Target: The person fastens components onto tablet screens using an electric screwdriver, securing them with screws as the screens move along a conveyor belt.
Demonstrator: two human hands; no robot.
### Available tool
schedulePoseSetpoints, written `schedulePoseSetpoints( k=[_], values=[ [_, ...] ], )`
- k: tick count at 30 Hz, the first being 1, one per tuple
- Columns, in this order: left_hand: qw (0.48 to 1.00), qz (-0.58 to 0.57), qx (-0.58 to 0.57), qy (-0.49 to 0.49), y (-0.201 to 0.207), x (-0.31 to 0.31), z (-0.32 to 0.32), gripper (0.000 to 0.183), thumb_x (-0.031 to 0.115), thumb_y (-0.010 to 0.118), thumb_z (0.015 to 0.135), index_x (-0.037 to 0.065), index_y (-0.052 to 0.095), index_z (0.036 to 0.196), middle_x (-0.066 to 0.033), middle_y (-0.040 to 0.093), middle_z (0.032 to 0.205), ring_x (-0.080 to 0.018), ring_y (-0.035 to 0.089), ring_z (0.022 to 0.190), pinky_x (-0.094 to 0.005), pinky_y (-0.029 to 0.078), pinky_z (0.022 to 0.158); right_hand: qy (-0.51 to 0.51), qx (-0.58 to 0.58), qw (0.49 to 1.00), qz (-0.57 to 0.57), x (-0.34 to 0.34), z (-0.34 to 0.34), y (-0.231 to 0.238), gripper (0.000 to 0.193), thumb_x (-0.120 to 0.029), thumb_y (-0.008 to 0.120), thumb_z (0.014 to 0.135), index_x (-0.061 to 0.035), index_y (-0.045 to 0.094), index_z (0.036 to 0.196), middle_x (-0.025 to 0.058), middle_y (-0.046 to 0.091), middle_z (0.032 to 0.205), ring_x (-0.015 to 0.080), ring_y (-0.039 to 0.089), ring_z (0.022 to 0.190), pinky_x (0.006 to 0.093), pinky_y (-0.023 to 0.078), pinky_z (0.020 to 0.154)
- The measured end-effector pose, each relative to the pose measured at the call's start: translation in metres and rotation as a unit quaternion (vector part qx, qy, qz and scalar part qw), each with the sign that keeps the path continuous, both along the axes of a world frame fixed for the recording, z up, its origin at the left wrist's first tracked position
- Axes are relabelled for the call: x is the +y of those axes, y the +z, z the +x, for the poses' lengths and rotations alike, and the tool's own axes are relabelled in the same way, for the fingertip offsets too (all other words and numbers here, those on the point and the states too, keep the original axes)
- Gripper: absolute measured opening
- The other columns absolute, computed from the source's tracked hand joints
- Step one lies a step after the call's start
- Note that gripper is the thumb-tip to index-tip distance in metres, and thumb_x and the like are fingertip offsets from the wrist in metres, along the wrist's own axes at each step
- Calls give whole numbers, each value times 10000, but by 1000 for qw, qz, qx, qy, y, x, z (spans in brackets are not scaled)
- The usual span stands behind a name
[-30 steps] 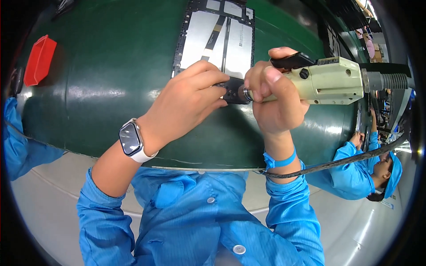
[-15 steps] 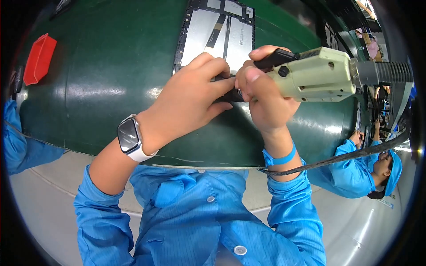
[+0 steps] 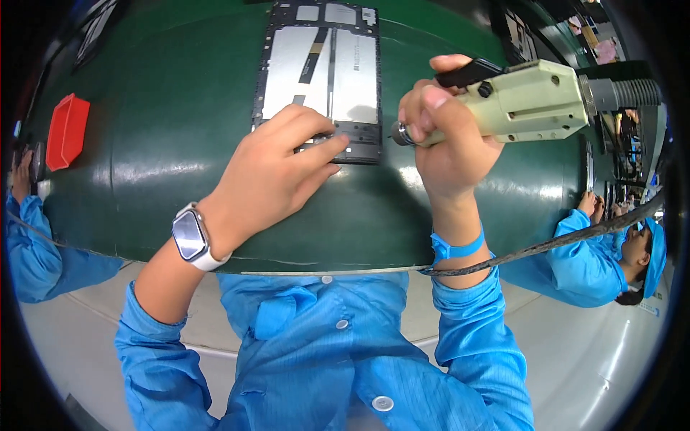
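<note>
A tablet with its back off (image 3: pixel 359 79) lies on the green table, showing a silver panel, a black frame and a dark flex cable (image 3: pixel 310 68). My left hand (image 3: pixel 287 154) lies over its near end, fingers apart and bent, fingertips touching the black strip along the near edge. What lies beneath the palm is hidden. In my right hand (image 3: pixel 453 136) is a pale green electric screwdriver (image 3: pixel 535 100) with a black lever, my fingers wrapped round its front. Its tip (image 3: pixel 394 136) points left, just right of the tablet and apart from it.
A red tray (image 3: pixel 68 131) stands at the left on the green table (image 3: pixel 172 108). A dark cable (image 3: pixel 546 255) runs from my blue wrist strap (image 3: pixel 458 249) to the right. Co-workers in blue sit at the left (image 3: pixel 43 244) and right (image 3: pixel 586 251).
The screwdriver has come away from the tablet's near end, to the right. The view has shifted a little; the tablet and my left hand appear further left.
</note>
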State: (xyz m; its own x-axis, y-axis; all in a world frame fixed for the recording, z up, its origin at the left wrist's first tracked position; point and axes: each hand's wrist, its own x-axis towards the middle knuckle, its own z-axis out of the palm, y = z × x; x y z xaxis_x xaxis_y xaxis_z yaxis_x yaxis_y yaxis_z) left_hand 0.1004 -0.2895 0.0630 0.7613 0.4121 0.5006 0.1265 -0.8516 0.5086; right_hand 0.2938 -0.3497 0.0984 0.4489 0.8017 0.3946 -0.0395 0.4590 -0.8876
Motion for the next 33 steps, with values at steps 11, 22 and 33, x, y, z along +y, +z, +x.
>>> schedulePoseSetpoints(
  k=[11, 22, 33],
  values=[
    [997, -45, -2, 60, 0, -8, 7, 204, -13, 777, 705, -14, 702, 895, -132, 629, 1023, -309, 607, 958, -393, 514, 831, -12, -12, 1000, 22, 0, -3, -3, 283, 16, 598, 832, 58, 600, 1112, 63, 568, 662, 127, 503, 507, 316, 446, 523],
    [985, 68, 59, 146, 1, -44, 21, 328, 15, 752, 703, -39, 642, 1008, -142, 592, 1081, -365, 579, 1045, -439, 511, 846, -21, -48, 998, 25, -1, -3, 1, 286, 40, 620, 815, 55, 611, 1100, 71, 608, 701, 110, 529, 534, 258, 444, 478],
    [981, 44, 97, 161, 8, -38, 17, 217, 58, 721, 746, 6, 659, 948, -104, 582, 1001, -314, 578, 1004, -404, 505, 816, -49, -40, 998, 5, -2, -1, 1, 278, 45, 639, 806, 47, 628, 1083, 58, 611, 710, 104, 540, 539, 243, 426, 459]
  ],
)
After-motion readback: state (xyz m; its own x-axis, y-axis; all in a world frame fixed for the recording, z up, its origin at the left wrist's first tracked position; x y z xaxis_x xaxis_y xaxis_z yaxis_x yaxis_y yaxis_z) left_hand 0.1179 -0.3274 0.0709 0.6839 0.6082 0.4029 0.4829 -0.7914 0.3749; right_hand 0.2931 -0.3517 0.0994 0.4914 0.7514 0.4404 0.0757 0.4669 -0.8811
